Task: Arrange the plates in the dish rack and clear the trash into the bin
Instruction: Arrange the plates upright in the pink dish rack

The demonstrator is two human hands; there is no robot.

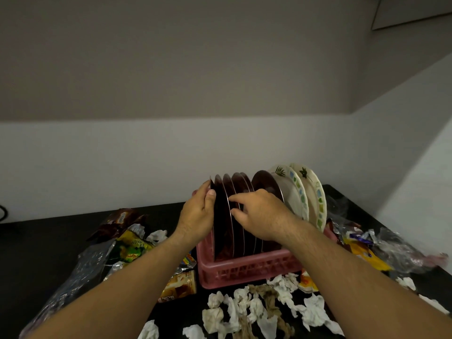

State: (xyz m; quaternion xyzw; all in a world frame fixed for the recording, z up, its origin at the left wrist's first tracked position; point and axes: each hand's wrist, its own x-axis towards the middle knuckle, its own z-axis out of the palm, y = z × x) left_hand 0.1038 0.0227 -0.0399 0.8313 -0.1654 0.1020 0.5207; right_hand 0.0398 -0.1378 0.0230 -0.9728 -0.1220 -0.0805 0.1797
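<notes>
A pink plastic dish rack (247, 270) stands on the dark counter (36, 243). Several steel plates (265, 183) stand upright in it, with two white patterned plates (315, 192) at the right end. My left hand (198, 211) grips the rim of the leftmost steel plate (221, 221), thumb on its near face. My right hand (259, 214) has its fingers curled between the neighbouring plates, pinching one plate's edge. Crumpled tissues (254, 311) lie in front of the rack. No bin is in view.
Snack wrappers (133, 245) and clear plastic (80, 272) litter the counter left of the rack. More wrappers (362, 250) and crumpled plastic (401, 250) lie to its right. A white wall runs behind and along the right side.
</notes>
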